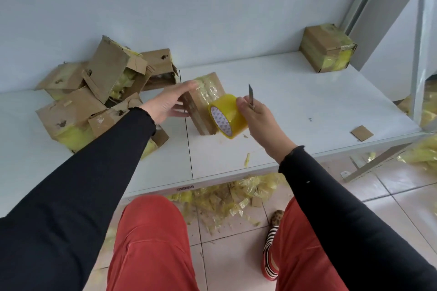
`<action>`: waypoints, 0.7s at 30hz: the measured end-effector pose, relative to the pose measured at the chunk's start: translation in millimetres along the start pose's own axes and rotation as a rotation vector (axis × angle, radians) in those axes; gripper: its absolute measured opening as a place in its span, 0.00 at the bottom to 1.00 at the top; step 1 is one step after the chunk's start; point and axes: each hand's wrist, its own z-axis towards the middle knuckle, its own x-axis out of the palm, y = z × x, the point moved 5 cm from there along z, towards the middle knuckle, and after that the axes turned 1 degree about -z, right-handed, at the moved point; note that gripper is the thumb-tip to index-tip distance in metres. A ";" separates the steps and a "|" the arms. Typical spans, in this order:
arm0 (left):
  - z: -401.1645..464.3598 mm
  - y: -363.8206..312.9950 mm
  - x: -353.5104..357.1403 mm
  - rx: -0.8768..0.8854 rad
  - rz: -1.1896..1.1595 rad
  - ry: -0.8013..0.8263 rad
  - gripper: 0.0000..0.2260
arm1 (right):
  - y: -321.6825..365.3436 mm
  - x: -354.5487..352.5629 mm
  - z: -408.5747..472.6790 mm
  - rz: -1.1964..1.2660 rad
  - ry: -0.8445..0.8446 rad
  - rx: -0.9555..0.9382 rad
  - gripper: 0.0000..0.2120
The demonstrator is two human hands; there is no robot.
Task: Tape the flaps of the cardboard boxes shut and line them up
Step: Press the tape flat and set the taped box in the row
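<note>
View: seen from the wearer's head, looking down over both black-sleeved arms and red trousers to a white bench (272,101) against a pale wall.
Left hand: the left hand (169,104) is open, fingers straight, laid flat against the left side and top of the box in hand (203,101).
Right hand: the right hand (257,118) grips a roll of yellow tape (228,117) and also pinches a small knife (250,95), blade pointing up.
Box in hand: a small cardboard box wrapped in clear yellowish tape, standing near the middle of the bench; the roll touches its right side.
Untaped boxes: a heap of cardboard boxes (94,92) with loose flaps lies at the left end of the bench, near the wall.
Finished box: one taped box (327,48) stands at the far right corner of the bench.
Scrap: a small cardboard piece (361,133) lies near the right front edge.
Floor: torn yellow tape scraps (234,194) are piled on the tiles under the front edge.
</note>
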 end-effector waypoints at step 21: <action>4.5 -1.5 28.4 0.535 1.076 0.196 0.37 | 12.5 13.2 31.2 0.082 0.048 0.061 0.17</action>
